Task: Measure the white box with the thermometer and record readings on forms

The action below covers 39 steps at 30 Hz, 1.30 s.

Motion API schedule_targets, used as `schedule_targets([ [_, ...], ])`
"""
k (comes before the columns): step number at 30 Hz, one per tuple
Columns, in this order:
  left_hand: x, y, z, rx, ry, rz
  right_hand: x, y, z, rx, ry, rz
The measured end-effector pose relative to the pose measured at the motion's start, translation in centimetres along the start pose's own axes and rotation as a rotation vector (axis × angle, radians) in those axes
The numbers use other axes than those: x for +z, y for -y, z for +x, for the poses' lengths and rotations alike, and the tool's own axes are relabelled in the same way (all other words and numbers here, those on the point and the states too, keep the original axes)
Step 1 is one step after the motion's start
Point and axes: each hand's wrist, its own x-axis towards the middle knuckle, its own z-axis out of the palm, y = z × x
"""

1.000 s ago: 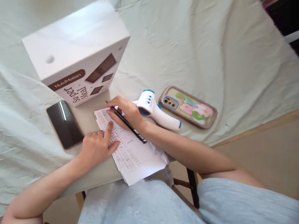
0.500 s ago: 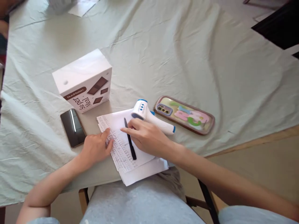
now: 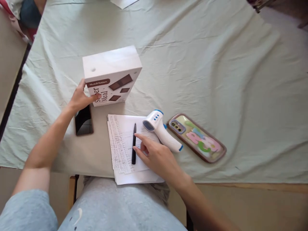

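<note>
Left grip (image 3: 80, 98) clasps box (image 3: 112, 64) | right grip (image 3: 158, 158) parted at pen (image 3: 133, 157) | papers (image 3: 138, 177) at table edge (image 3: 96, 172)

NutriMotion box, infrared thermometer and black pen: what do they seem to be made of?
NutriMotion box: probably cardboard, smooth and printed; flat panels meet at crisp folded edges.
Infrared thermometer: likely hard plastic, white with blue parts; its body has smooth, moulded-looking curves.
Black pen: perhaps plastic, judging by its dark, slim barrel, though metal can't be ruled out at this size.
</note>
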Motion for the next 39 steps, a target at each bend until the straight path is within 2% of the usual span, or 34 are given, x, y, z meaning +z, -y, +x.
schedule_targets([
  [3,1.3,-1.5,-0.2,-0.065,-0.095,-0.111,0.1,0.0,-0.2,-0.005,0.005,0.016],
  [6,2.6,-4.7,-1.9,-0.125,-0.235,-0.374,0.2,0.1,-0.3,-0.003,-0.014,0.025],
  [9,3.7,-7.5,-4.5,-0.278,-0.199,-0.617,0.3,0.2,-0.4,-0.006,-0.030,0.033],
  [12,4.7,-8.6,-6.8,-0.431,-0.173,-0.713,0.3,0.2,-0.5,-0.012,-0.050,0.027],
  [15,5.4,-8.2,-8.2,-0.455,-0.212,-0.725,0.6,0.2,-0.7,-0.009,-0.064,0.022],
  [20,5.5,-6.8,-8.8,-0.425,-0.194,-0.726,0.0,0.3,-0.8,0.042,-0.075,0.118],
  [22,5.4,-6.2,-8.9,-0.404,-0.184,-0.692,-0.9,-0.3,-0.8,0.092,-0.209,0.124],
  [24,5.3,-5.6,-9.1,-0.368,-0.177,-0.653,-1.7,-1.3,-0.7,0.192,-0.356,0.029],
  [25,5.4,-5.2,-9.2,-0.346,-0.176,-0.631,-1.9,-1.9,-0.7,0.253,-0.388,-0.037],
  [28,5.5,-4.2,-9.4,-0.288,-0.162,-0.560,-1.8,-3.8,-0.3,0.375,-0.285,-0.151],
  [31,5.5,-3.6,-9.5,-0.251,-0.152,-0.517,-1.1,-4.5,0.2,0.409,-0.190,-0.134],
  [33,5.6,-3.6,-9.5,-0.242,-0.152,-0.523,-1.3,-4.2,0.5,0.461,-0.214,-0.055],
  [35,5.6,-3.8,-9.5,-0.251,-0.140,-0.544,-2.3,-3.2,0.5,0.551,-0.308,0.117],
  [37,5.6,-4.2,-9.5,-0.259,-0.127,-0.557,-3.6,-1.7,0.1,0.614,-0.411,0.414],
  [39,5.7,-4.4,-9.5,-0.253,-0.125,-0.554,-4.6,0.3,-0.6,0.569,-0.391,0.788],
])
